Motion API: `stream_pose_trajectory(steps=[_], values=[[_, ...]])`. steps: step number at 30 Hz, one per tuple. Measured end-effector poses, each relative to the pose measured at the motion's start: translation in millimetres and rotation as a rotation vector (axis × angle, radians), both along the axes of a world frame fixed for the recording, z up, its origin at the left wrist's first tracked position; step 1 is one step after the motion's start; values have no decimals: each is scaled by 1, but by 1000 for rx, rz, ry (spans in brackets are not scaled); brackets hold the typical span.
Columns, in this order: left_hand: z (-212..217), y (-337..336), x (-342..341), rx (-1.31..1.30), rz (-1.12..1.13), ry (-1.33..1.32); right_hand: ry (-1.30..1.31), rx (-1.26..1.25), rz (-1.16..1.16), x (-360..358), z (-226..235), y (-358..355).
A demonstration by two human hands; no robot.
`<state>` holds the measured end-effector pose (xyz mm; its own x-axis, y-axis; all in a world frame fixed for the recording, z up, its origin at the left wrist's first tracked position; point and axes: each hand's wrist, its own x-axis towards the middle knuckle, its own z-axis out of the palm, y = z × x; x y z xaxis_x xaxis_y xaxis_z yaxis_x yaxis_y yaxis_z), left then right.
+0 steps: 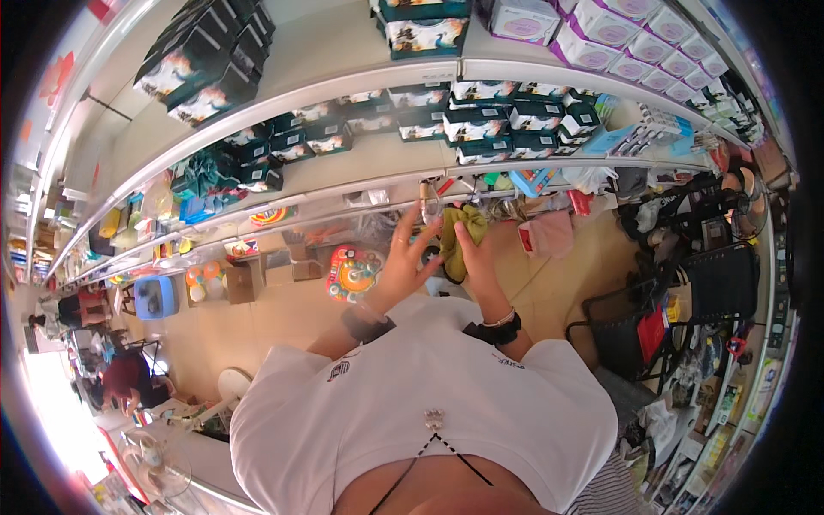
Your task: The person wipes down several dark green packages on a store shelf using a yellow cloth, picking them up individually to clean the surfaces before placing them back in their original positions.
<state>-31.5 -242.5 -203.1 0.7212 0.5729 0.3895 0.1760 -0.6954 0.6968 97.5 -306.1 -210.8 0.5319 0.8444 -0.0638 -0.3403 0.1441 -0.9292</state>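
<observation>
My left hand (402,266) is raised in front of the shelves, its fingers flanking the lower end of a small clear bottle (429,210) with a gold-coloured top. The bottle appears gripped between those fingers, though the contact is partly hidden. Beside it, my right hand (477,262) is closed on a bunched yellow-green cloth (460,240), which hangs down from the thumb and fingers. Cloth and bottle are close together at the edge of the lower shelf (360,190). Dark bands circle both my wrists.
Dark green patterned boxes (476,126) line the shelves, with purple-and-white packs (614,43) at the upper right. Below are a colourful toy (354,273), a blue tub (155,297), cardboard boxes (292,264) and a pink cloth (547,233). A black folding chair (614,330) stands right; a person (129,378) is far left.
</observation>
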Motion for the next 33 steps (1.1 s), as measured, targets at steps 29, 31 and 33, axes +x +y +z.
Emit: stream_pose_trajectory(steps=[29,31,33], values=[[-87,-89,-198,-179,7,876,-92,-137,314,-116,-24,-33],[-94,-92,-202,-257,47,964,-97,-77,386,-124,-23,-31],[-133,-95,-214,38,41,850,-161,-188,456,-123,-31,-33]])
